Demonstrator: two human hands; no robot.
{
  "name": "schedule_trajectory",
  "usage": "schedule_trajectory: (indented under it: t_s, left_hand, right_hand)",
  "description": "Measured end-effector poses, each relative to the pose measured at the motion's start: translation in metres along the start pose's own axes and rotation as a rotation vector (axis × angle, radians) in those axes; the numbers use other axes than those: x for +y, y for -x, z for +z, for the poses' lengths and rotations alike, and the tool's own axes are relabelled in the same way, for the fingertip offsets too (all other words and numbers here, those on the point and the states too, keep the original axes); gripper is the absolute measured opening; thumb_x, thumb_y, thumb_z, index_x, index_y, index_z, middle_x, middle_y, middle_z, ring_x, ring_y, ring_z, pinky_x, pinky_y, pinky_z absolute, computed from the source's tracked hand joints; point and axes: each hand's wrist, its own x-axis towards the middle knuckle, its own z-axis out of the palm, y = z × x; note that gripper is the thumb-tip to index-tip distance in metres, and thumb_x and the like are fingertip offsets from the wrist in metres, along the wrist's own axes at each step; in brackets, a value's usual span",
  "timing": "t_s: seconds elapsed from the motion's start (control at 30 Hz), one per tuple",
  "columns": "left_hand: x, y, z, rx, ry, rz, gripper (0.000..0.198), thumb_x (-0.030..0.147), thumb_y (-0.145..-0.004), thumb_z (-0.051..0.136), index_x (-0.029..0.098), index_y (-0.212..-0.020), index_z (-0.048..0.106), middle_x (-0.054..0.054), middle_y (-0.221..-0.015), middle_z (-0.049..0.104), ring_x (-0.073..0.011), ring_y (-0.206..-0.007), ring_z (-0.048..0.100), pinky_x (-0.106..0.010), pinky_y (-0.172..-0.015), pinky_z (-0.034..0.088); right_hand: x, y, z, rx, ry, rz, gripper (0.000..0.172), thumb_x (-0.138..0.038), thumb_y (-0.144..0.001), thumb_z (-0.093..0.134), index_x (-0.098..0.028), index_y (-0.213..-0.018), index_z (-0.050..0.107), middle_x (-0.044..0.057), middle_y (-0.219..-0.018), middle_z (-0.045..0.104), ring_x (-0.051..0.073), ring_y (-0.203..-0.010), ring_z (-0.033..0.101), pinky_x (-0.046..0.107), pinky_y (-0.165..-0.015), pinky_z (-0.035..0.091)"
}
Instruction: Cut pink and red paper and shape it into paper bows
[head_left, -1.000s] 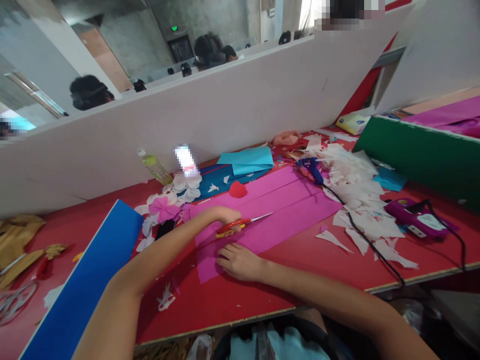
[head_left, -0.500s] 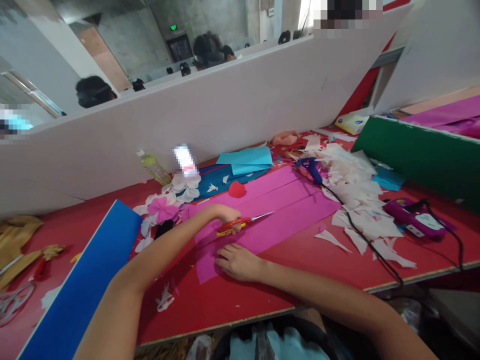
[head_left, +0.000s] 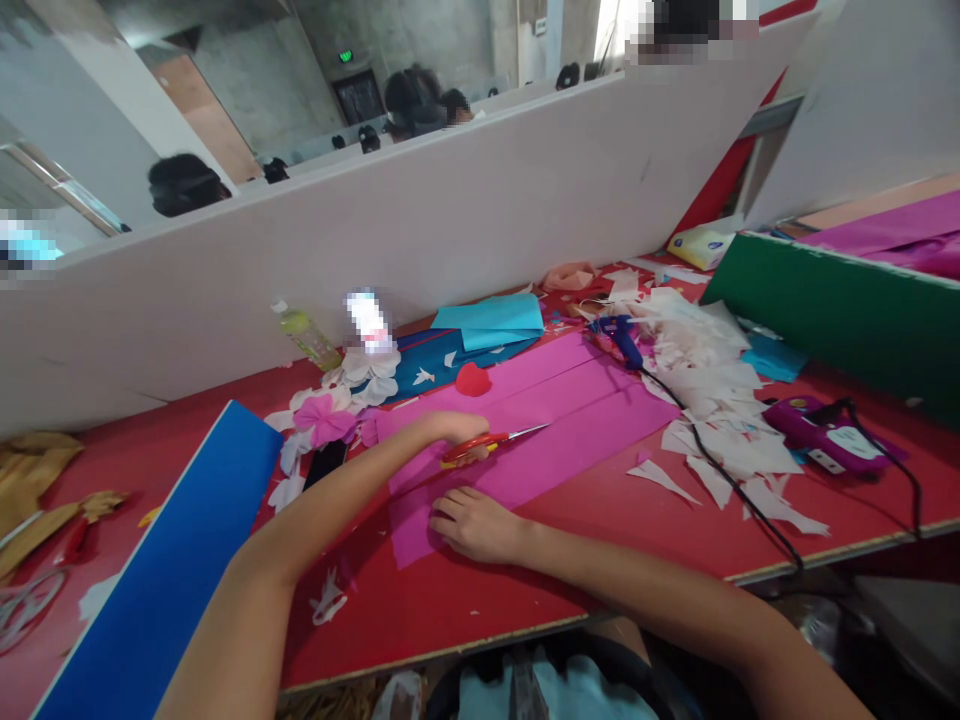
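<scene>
My left hand [head_left: 459,428] is closed around the handles of red-and-yellow scissors [head_left: 496,440]. Their metal blades point right, over a large sheet of bright pink paper [head_left: 585,425] on the table. A cut or edge line runs along the sheet near the blade tips. Lower down, my right hand [head_left: 476,525] rests flat on the near left part of the sheet, fingers spread. Just beyond the scissors sits a red rounded paper piece [head_left: 472,379] on the pink paper. White and pink paper flowers [head_left: 324,418] lie to the left of the sheet.
A blue glue gun [head_left: 622,340] trails a black cord across the red table [head_left: 570,575]. White paper scraps [head_left: 720,425] are heaped at right, near a purple device [head_left: 832,435]. Blue [head_left: 180,560] and green [head_left: 840,320] boards stand at the sides. A bottle [head_left: 306,337] leans behind.
My left hand has moved slightly right with the scissors, and the handles look closer together. My right hand stays in place on the pink paper.
</scene>
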Motion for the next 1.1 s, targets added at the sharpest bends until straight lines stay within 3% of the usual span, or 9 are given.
schedule_trajectory:
  t_s: [0.2, 0.3, 0.4, 0.57, 0.73, 1.1]
  left_hand:
    - [-0.004, -0.004, -0.003, -0.083, -0.002, 0.055, 0.020, 0.030, -0.072, 0.058, 0.012, -0.066, 0.063, 0.000, -0.053, 0.052, -0.0113, -0.052, 0.042, -0.026, -0.058, 0.037]
    - [-0.007, -0.008, -0.003, -0.080, 0.006, 0.063, 0.016, 0.025, -0.072, 0.057, 0.012, -0.065, 0.064, 0.001, -0.052, 0.051, -0.0114, -0.054, 0.041, -0.027, -0.061, 0.038]
    - [-0.010, -0.010, -0.002, -0.086, 0.024, 0.061, 0.014, 0.023, -0.071, 0.058, 0.012, -0.063, 0.063, 0.003, -0.048, 0.048, -0.0108, -0.053, 0.041, -0.025, -0.059, 0.038]
    - [-0.013, -0.010, -0.002, -0.110, 0.103, 0.094, 0.015, 0.027, -0.071, 0.060, 0.013, -0.071, 0.064, 0.001, -0.056, 0.057, -0.0102, -0.053, 0.044, -0.023, -0.055, 0.037]
    - [-0.011, -0.008, -0.004, -0.118, 0.128, 0.092, 0.018, 0.030, -0.068, 0.064, 0.012, -0.071, 0.064, 0.001, -0.057, 0.060, -0.0106, -0.054, 0.046, -0.022, -0.054, 0.036]
    - [-0.004, -0.012, -0.008, -0.127, 0.218, 0.100, 0.014, 0.026, -0.066, 0.065, 0.013, -0.067, 0.062, -0.001, -0.056, 0.060, -0.0131, -0.057, 0.048, -0.024, -0.058, 0.039]
  right_hand:
    - [0.001, -0.001, -0.010, 0.059, 0.014, 0.005, 0.019, -0.022, -0.091, 0.043, -0.016, -0.101, 0.057, 0.010, -0.102, 0.058, 0.017, -0.085, 0.050, 0.031, -0.075, 0.036]
    - [0.013, 0.006, -0.030, 0.082, 0.071, 0.075, 0.022, -0.020, -0.092, 0.039, -0.016, -0.087, 0.060, 0.008, -0.085, 0.059, 0.017, -0.079, 0.049, 0.032, -0.074, 0.035]
    - [0.033, 0.028, -0.054, 0.078, 0.175, 0.236, 0.020, -0.017, -0.091, 0.042, -0.015, -0.083, 0.060, 0.008, -0.082, 0.060, 0.017, -0.078, 0.050, 0.031, -0.071, 0.034]
    - [0.058, 0.081, -0.079, -0.005, 0.301, 0.477, 0.025, -0.028, -0.093, 0.042, -0.016, -0.084, 0.062, 0.007, -0.082, 0.060, 0.016, -0.076, 0.051, 0.029, -0.065, 0.030]
    - [0.059, 0.107, -0.076, -0.055, 0.302, 0.538, 0.022, -0.025, -0.093, 0.042, -0.019, -0.095, 0.062, 0.007, -0.092, 0.060, 0.017, -0.084, 0.052, 0.028, -0.067, 0.031]
    - [0.064, 0.112, -0.063, 0.056, 0.294, 0.521, 0.022, -0.024, -0.093, 0.042, -0.019, -0.099, 0.063, 0.009, -0.093, 0.060, 0.018, -0.085, 0.050, 0.029, -0.070, 0.032]
